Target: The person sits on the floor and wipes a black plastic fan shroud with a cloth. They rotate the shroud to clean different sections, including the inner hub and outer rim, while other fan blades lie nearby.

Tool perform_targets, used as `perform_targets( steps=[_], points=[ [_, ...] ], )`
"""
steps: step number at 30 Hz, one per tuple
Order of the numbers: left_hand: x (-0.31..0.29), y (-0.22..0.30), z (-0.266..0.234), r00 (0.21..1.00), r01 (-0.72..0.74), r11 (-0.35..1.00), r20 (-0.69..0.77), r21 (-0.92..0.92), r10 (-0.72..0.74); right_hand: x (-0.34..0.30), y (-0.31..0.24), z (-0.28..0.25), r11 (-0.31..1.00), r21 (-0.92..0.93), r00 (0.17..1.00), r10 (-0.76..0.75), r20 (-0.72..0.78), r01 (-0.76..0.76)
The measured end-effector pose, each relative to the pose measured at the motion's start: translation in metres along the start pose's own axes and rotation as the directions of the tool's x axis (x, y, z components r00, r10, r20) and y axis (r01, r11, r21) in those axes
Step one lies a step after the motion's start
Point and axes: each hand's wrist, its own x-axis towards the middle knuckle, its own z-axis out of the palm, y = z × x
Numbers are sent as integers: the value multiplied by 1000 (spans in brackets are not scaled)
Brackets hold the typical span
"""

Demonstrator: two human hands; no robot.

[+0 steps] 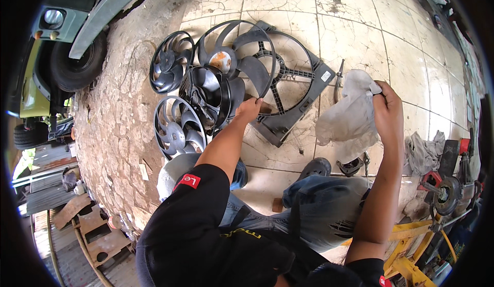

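My left hand [249, 109] is closed on the lower rim of a large black ringed radiator fan [253, 72], whose hub has rusty orange patches. The fan is tilted up in front of a rectangular black fan shroud [318, 85] that lies on the tiles. In my right hand [388, 109] hangs a crumpled whitish rag [346, 113], pinched at its upper right corner and apart from the fan. Left of the large fan are a smaller ringed fan [168, 60], a black fan in a housing [210, 94] and another ringed fan [176, 137].
A slim dark metal tool [338, 78] lies beside the rag. Near my shoe [316, 167] is a small round dark part [351, 167]. Grey cloth [424, 152], machinery [447, 195] and a yellow metal frame [411, 235] stand right. A vehicle wheel [78, 66] is far left.
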Motion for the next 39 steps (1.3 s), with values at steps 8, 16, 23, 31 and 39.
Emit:
perform_targets(
  steps=[8,16,23,31,39],
  points=[
    [-21,9,-70,880,-5,991,-471,-136,-61,1,-5,2,992,88,996,-87,24,85],
    [-51,20,-222,601,-345,846,-788,-407,-134,-1,-8,5,980,130,988,-154,6,152],
    [-84,9,-273,535,-583,550,-792,-598,-294,-10,-8,0,977,167,991,-127,-43,132],
    [-186,43,-313,695,-574,368,-673,-731,-254,-12,-4,-6,984,141,994,-100,-47,106],
    [-240,58,-300,814,-505,441,-579,-742,-42,-14,0,-7,977,215,999,14,-36,-6]
  ],
)
